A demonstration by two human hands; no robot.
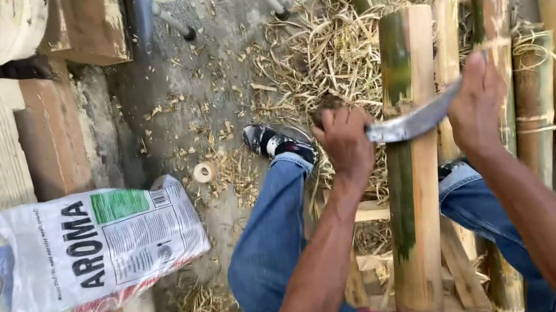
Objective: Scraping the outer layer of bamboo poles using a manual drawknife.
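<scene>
The left hand [344,141] is closed around the handle and the right hand [475,105] presses on the tip of a curved blade [413,122], which lies across an upright bamboo pole [411,160] between the knees.

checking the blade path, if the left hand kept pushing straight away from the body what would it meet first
Probably the heap of bamboo shavings just beyond the left hand; the bamboo pole lies beside its line, though depth is hard to judge.

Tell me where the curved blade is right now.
In the head view, right of centre: the curved blade lies across the bamboo pole, gripped by the left hand and right hand.
</scene>
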